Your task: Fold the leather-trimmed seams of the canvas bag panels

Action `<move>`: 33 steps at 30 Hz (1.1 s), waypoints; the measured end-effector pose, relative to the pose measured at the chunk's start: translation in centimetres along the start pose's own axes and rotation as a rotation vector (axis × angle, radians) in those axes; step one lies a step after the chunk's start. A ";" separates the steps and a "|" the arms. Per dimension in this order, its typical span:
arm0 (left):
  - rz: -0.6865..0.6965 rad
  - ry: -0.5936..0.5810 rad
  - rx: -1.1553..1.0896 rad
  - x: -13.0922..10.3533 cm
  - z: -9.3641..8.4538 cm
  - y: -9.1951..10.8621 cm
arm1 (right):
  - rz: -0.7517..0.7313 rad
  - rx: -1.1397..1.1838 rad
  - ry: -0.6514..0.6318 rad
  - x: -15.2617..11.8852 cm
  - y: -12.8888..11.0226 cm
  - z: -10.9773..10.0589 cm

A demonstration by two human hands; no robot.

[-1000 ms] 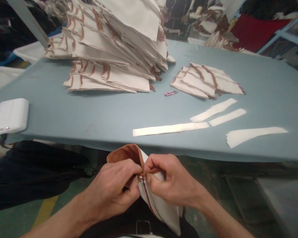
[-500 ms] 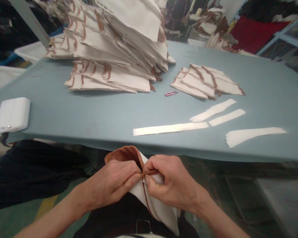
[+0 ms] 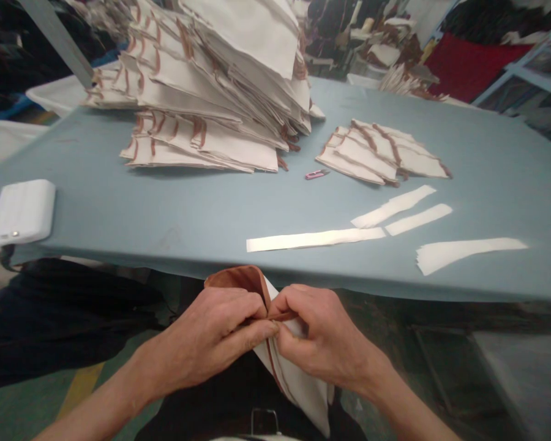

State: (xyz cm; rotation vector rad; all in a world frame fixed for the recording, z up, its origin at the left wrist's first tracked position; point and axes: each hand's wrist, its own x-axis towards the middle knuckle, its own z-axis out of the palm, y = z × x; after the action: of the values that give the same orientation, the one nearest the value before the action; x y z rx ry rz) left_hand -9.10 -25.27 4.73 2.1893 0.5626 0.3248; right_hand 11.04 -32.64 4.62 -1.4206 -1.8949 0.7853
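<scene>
A white fabric piece [image 3: 298, 383] with brown edging and a brown inner face is held over my lap, just in front of the table edge. My left hand [image 3: 223, 327] pinches its brown-trimmed edge, thumb stretched toward the other hand. Close against it, my right hand [image 3: 324, 337] grips the same edge with curled fingers, a bit of brown trim showing between finger and thumb. The fingertips of both hands meet at the seam, and the exact spot they pinch is hidden. The lower corner of the fabric hangs down toward my belt.
On the blue-green table [image 3: 188, 208] stands a tall stack of white fabric pieces [image 3: 202, 92] with brown trim. A smaller pile [image 3: 381, 150] lies to its right, near pink thread snips [image 3: 316, 174]. Cream strips [image 3: 316, 239] lie nearer. A white box [image 3: 22, 211] sits at left.
Both hands still grip the fabric's edge. My left hand has shifted slightly right and up, and its thumb now reaches across to my right fingertips.
</scene>
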 end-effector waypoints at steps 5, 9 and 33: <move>-0.071 -0.007 -0.190 0.3 0.6 0.1 | 0.003 0.079 -0.089 0.4 0.3 -1.3; -0.146 0.073 -0.490 0.1 1.6 0.4 | 0.024 0.272 -0.120 1.5 1.0 -1.2; 0.061 0.305 -0.031 -2.8 -0.1 0.4 | -0.036 0.214 -0.157 2.9 3.5 -5.7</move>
State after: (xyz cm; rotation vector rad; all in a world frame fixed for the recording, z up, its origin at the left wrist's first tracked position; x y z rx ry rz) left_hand -11.44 -26.88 4.99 2.1433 0.6513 0.7035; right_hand 16.87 -28.51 5.81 -1.2215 -1.8818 1.0745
